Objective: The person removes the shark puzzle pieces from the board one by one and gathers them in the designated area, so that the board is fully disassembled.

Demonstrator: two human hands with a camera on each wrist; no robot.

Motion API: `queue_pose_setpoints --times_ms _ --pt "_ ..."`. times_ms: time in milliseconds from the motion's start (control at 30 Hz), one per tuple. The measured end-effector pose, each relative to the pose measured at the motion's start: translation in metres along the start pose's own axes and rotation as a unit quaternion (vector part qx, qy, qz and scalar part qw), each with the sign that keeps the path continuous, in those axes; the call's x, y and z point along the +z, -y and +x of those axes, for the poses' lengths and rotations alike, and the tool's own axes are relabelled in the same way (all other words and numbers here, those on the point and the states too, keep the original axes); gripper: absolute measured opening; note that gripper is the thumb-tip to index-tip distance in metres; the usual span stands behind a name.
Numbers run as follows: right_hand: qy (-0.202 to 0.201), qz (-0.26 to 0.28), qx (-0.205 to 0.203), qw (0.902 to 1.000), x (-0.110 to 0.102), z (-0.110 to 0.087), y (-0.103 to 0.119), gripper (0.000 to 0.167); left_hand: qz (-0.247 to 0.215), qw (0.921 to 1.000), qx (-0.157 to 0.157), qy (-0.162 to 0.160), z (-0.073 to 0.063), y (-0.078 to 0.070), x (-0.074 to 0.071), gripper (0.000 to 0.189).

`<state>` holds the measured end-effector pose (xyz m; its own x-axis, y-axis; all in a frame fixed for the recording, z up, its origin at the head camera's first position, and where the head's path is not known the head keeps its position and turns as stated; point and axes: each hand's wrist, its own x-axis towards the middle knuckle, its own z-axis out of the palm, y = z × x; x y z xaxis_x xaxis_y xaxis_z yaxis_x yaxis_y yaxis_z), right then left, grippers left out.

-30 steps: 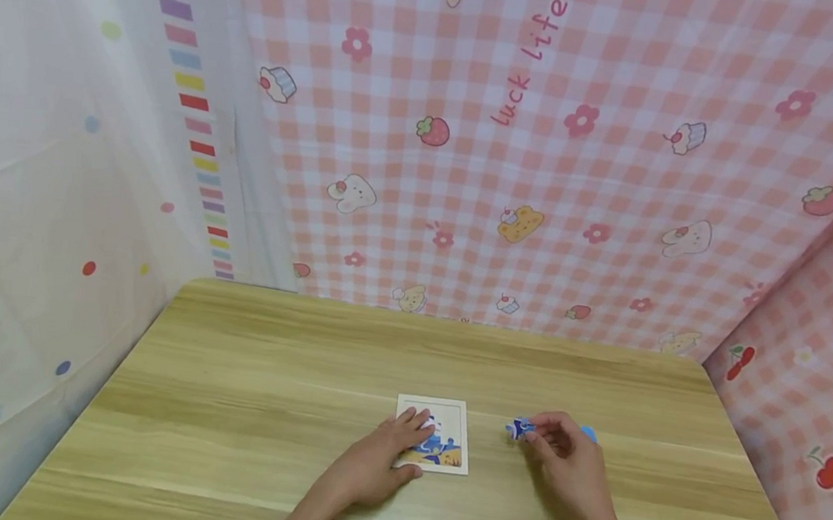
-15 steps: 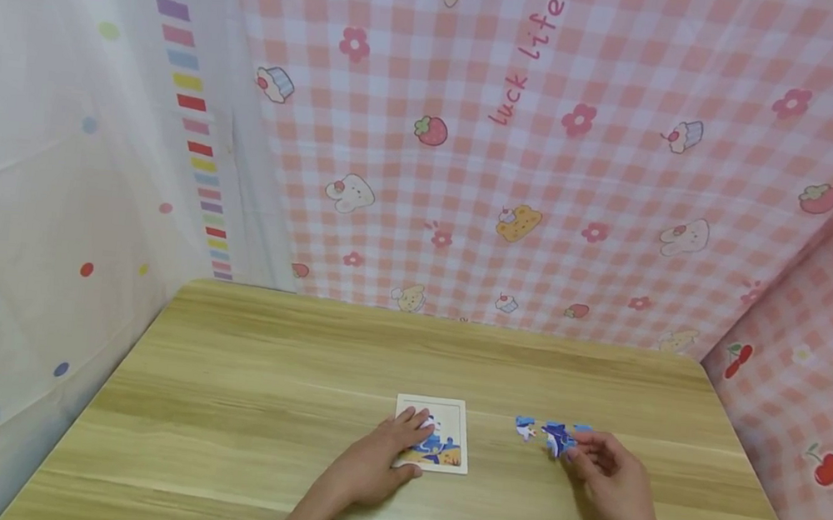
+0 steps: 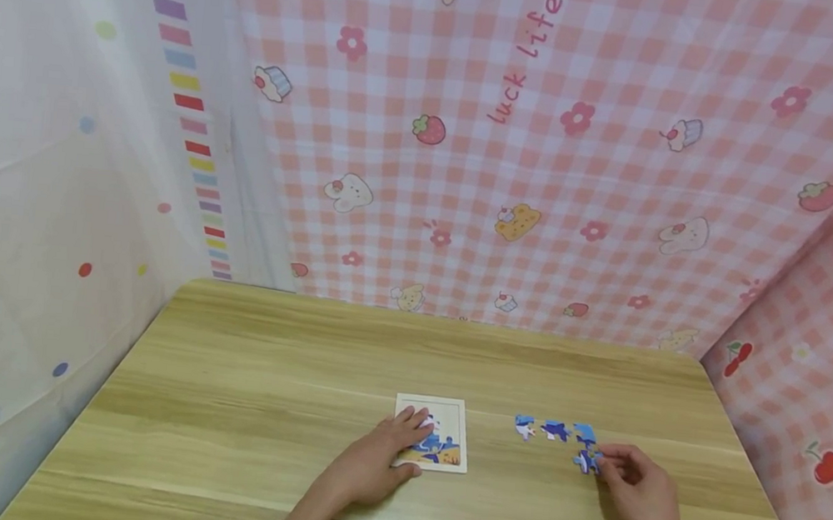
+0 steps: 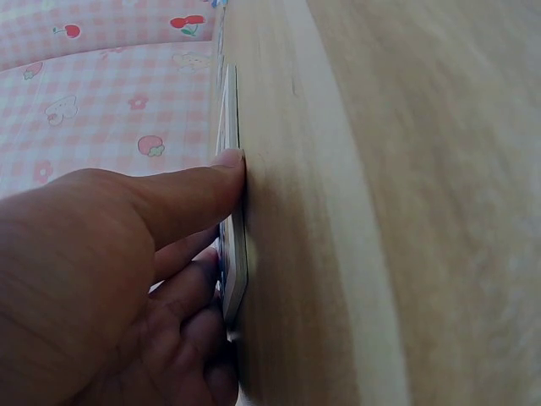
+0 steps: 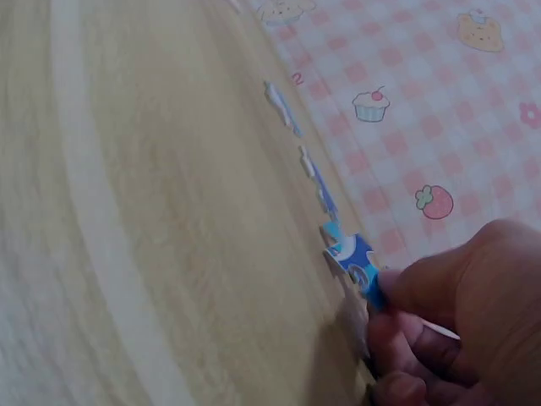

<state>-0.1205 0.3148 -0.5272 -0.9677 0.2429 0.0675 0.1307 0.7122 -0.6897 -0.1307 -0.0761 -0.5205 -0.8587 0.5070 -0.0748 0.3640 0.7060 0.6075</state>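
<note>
My left hand (image 3: pixel 386 458) lies on a small square jigsaw board (image 3: pixel 457 415) with a white rim, fingers spread over its left part. In the left wrist view the thumb (image 4: pixel 199 190) touches the board's edge. Blue and sandy picture parts show in the frame, and some are hidden beneath the fingers. To the right, my right hand (image 3: pixel 639 487) pinches a blue and white jigsaw piece (image 5: pixel 353 254) between thumb and fingertips, tilted in the right wrist view. It is just in front of a row of loose pieces.
Behind the right hand lie a loose blue and white piece (image 3: pixel 524 426), a dark blue piece (image 3: pixel 555 431) and a light blue piece (image 3: pixel 584 433). The wooden table (image 3: pixel 286 365) ends at a pink checked cloth (image 3: pixel 470 173) at the back.
My right hand has moved right and a little nearer with a jigsaw piece in its fingertips, uncovering the loose pieces in the row. The left hand has stayed on the board.
</note>
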Motion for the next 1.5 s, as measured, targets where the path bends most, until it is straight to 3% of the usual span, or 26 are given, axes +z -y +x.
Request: queue_pose_setpoints --times_ms 233,400,800,1067,1233,1500 --pt "-0.007 -0.057 -0.023 0.9981 0.000 0.002 -0.002 0.011 0.006 1.0000 0.002 -0.001 0.000 0.001 0.001 0.060" --pt "-0.001 -0.074 -0.046 0.9962 0.000 0.003 -0.002 0.011 0.007 1.0000 0.001 -0.001 0.001 0.001 0.001 0.060" --pt "-0.002 -0.085 -0.047 0.9953 0.000 0.006 0.000 0.007 -0.001 0.9999 0.015 -0.008 -0.001 0.001 -0.001 0.059" --pt "-0.038 -0.051 -0.065 0.9959 0.000 0.001 -0.002 0.008 -0.006 0.9999 0.002 -0.012 0.002 0.002 0.001 0.057" --pt "-0.067 -0.026 -0.068 0.9951 0.004 -0.004 0.009 0.008 -0.003 0.9998 -0.001 -0.017 0.003 0.003 0.001 0.057" --pt "-0.083 0.017 -0.139 0.9866 0.017 -0.008 0.034 0.012 0.004 0.9996 -0.008 -0.026 0.000 0.003 -0.003 0.059"
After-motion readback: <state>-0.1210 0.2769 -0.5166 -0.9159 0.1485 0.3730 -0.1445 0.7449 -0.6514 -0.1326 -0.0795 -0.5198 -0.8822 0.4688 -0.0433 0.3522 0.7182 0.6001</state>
